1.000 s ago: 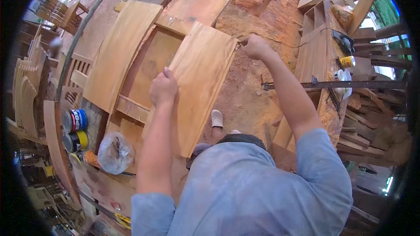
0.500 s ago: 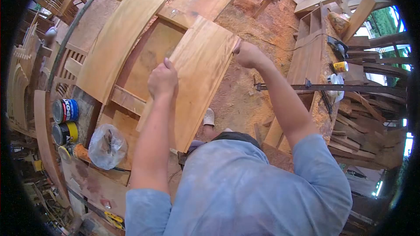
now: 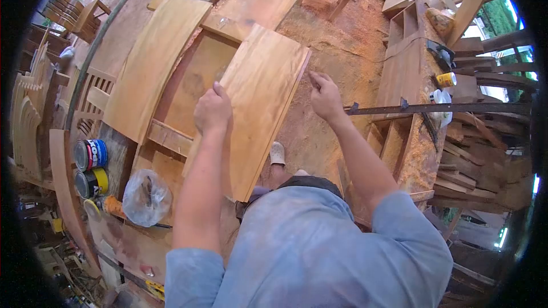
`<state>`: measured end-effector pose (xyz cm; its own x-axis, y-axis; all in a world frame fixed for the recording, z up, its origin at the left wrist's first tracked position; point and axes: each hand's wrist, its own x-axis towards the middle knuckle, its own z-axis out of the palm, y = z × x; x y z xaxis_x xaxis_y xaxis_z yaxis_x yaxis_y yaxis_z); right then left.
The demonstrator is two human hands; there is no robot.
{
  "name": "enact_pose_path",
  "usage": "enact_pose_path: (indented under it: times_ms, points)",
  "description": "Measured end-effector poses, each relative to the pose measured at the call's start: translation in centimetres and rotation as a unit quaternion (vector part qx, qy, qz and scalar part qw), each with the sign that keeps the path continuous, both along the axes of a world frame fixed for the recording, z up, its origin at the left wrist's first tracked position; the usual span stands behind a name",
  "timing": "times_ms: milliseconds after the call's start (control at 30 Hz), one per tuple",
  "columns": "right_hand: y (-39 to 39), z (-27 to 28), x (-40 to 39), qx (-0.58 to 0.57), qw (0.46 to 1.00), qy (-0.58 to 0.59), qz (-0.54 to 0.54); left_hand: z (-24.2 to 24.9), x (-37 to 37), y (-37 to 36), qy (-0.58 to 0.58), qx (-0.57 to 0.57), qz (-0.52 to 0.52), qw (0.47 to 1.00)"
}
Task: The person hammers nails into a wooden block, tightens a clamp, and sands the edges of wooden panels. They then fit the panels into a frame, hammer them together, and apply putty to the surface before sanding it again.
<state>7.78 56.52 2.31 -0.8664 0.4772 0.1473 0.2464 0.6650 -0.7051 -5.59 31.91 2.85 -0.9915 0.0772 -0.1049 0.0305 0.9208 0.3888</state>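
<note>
The left hand [image 3: 212,109] is gripping the left edge of a wooden board [image 3: 258,102], its fingers curled tight over that edge. The board is lying tilted across a wooden frame [image 3: 194,77] on the bench [image 3: 128,239], its near end sticking out past the frame toward the person. The right hand [image 3: 325,96] is hovering just beside the board's right edge, not touching it, with the fingers loosely bent and slightly spread, holding nothing. A second, curved board [image 3: 149,63] is lying to the left of the frame. On the near left of the bench two cans [image 3: 91,166] are lying side by side, with a clear plastic bag [image 3: 147,198] just right of them. To the right, a long metal clamp bar [image 3: 439,108] is stretching across a sawdust-covered stand [image 3: 414,68]
</note>
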Motion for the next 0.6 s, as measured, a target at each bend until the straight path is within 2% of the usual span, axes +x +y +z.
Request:
enact_pose_path:
  times_ms: [33, 100, 233, 300, 433, 533, 600]
  points:
    - [-0.1, -1.4, -0.1, -0.005, 1.0, -0.001, -0.001, -0.1, 0.0, 0.0, -0.001, -0.005, -0.001, 1.0]
    - [-1.4, -3.0, -0.8, 0.041, 0.992, 0.104, -0.053, -0.2, -0.1, 0.1, 0.004, -0.017, 0.001, 1.0]
    - [-3.7, -4.7, -1.5, 0.042, 0.986, 0.146, -0.073, 0.1, 0.0, 0.2, 0.005, -0.037, 0.006, 0.999]
    - [-4.0, -5.9, -1.0, 0.141, 0.984, 0.079, -0.07, 0.2, 0.1, 0.5, -0.005, -0.041, 0.016, 0.999]
    - [-3.1, -6.4, 0.1, 0.188, 0.98, 0.046, -0.04, 0.7, 0.3, 0.8, 0.001, -0.035, 0.022, 0.999]
    - [-2.3, -3.9, 0.8, 0.229, 0.973, -0.005, -0.009, 0.9, 0.4, 0.7, 0.005, -0.017, 0.009, 1.0]
    - [-2.0, -2.1, 1.1, 0.251, 0.957, -0.133, 0.051, 1.3, 0.4, 0.8, -0.004, -0.034, 0.009, 0.999]
